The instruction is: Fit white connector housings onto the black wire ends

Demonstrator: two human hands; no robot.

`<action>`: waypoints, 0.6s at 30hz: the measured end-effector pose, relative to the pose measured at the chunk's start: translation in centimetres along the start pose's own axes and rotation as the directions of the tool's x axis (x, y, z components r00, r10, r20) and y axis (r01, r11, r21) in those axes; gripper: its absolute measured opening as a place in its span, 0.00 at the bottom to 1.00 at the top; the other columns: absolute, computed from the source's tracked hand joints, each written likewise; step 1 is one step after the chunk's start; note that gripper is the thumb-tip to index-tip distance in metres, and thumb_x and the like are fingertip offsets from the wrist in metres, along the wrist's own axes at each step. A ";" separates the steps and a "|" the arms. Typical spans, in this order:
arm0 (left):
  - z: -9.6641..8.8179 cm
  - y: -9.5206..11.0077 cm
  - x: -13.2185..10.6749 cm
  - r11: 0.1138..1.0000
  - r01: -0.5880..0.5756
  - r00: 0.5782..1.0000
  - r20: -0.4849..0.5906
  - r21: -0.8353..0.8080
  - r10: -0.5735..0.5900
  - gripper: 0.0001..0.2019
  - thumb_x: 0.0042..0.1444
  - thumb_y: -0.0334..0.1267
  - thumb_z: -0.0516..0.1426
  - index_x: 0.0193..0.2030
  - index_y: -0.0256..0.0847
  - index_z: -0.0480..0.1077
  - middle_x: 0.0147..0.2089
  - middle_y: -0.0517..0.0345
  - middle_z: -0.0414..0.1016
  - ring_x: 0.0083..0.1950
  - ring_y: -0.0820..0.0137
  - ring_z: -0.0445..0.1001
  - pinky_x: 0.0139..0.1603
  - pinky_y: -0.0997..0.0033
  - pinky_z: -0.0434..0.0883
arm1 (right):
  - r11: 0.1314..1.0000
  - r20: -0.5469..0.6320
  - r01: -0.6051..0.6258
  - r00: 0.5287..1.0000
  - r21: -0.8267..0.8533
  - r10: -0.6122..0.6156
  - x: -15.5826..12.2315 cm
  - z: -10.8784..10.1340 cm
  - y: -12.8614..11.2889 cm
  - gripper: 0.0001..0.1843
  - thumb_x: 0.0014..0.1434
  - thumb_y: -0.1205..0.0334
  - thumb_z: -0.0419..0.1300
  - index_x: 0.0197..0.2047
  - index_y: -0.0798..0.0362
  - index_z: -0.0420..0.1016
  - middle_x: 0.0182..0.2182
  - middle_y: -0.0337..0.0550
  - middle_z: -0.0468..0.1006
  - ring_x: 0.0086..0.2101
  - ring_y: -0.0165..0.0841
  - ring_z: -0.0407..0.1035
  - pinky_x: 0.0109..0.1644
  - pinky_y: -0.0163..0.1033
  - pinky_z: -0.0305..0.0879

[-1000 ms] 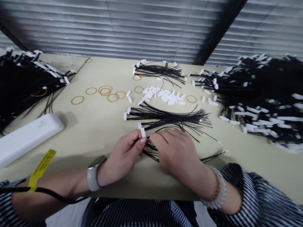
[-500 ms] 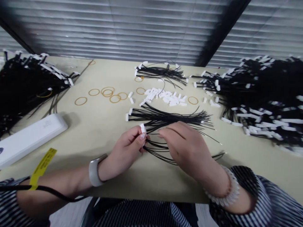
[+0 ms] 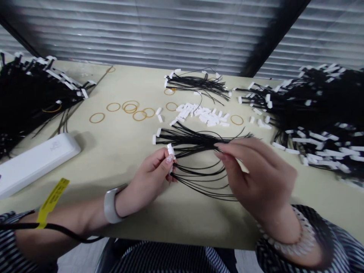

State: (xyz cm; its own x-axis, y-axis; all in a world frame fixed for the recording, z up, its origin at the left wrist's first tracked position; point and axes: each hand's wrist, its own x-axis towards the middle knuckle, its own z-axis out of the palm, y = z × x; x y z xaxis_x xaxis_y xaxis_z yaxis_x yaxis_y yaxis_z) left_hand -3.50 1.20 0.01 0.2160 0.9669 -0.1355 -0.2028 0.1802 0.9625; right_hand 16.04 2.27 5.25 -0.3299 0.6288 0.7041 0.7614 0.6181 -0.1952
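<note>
My left hand point(image 3: 155, 170) is closed on a white plug connector point(image 3: 170, 149), holding it between thumb and fingers. Thin black wires point(image 3: 203, 195) run from that connector in loose arcs to the right and pass behind my right hand point(image 3: 257, 178). The right thumb and index fingertips are brought near each other in a pinch; whether a wire lies between them is hard to see. Just beyond lies a bundle of black wires point(image 3: 196, 139) with white connectors at its left end. Its right end is partly covered by my right hand.
Loose white connectors point(image 3: 212, 117) lie mid-table beside tan rubber bands point(image 3: 113, 107). Another wire bundle point(image 3: 199, 82) is farther back. Large heaps of connector-ended wires stand at left point(image 3: 28, 91) and right point(image 3: 321, 110). A white oblong device point(image 3: 40, 163) sits at left; a tagged black cable point(image 3: 65, 231) crosses my left forearm.
My right hand has moved right, away from the held connector, baring more of the arcing wires. My left hand keeps its hold on the connector. The view has shifted slightly.
</note>
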 end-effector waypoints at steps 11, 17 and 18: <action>0.1 0.0 0.2 0.998 0.025 0.983 -0.179 -0.059 -0.035 0.10 0.58 0.43 0.52 0.33 0.38 0.63 0.28 0.62 0.61 0.27 0.77 0.62 0.27 0.77 0.69 | 0.953 0.749 -0.272 0.657 0.132 0.084 -0.4 0.3 0.1 0.09 0.59 0.65 0.54 0.28 0.51 0.72 0.24 0.35 0.72 0.27 0.26 0.64 0.32 0.33 0.55; 0.1 -0.2 0.1 0.999 0.046 0.984 -0.174 -0.014 -0.048 0.10 0.59 0.44 0.51 0.35 0.38 0.64 0.29 0.61 0.62 0.28 0.78 0.63 0.28 0.78 0.70 | 0.918 0.754 -0.359 0.647 0.169 0.115 -0.3 1.0 -0.4 0.12 0.59 0.65 0.52 0.24 0.53 0.68 0.19 0.32 0.70 0.23 0.24 0.61 0.29 0.32 0.51; 0.0 -0.2 0.1 0.999 0.048 0.984 -0.170 -0.015 -0.049 0.11 0.59 0.44 0.51 0.35 0.38 0.64 0.29 0.61 0.62 0.28 0.78 0.63 0.28 0.78 0.70 | 0.920 0.743 -0.358 0.658 0.162 0.125 -0.3 1.0 -0.4 0.13 0.59 0.65 0.52 0.24 0.53 0.67 0.18 0.32 0.69 0.22 0.23 0.60 0.28 0.32 0.50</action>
State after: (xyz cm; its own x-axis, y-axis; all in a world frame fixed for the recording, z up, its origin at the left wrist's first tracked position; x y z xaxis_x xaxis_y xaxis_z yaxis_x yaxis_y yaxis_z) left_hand -3.42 1.24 -0.20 0.0603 0.9734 -0.2209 -0.2067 0.2287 0.9513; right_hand 15.30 2.31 4.44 -0.5365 0.8411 -0.0685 0.7277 0.4200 -0.5423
